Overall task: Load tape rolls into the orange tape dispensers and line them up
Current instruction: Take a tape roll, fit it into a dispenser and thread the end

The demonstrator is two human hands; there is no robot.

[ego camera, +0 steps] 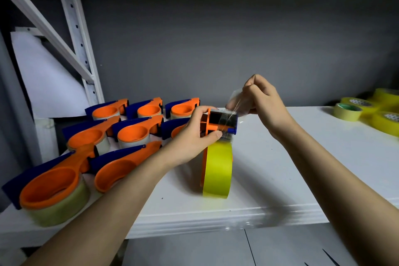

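Observation:
An orange tape dispenser [212, 122] with a blue cutter end stands on edge at the middle of the white table [291, 157]. A yellow-green tape roll [218, 170] sits in it, resting on the table. My left hand [194, 136] grips the dispenser's head from the left. My right hand [262, 101] pinches the clear free end of the tape [234, 98] and holds it up above the cutter. Several loaded orange dispensers [133, 131] lie in rows to the left.
Loose yellow tape rolls [364, 110] lie at the table's far right. A white metal shelf frame [75, 34] rises at the back left, against a grey wall. The table's front edge runs just below the standing roll.

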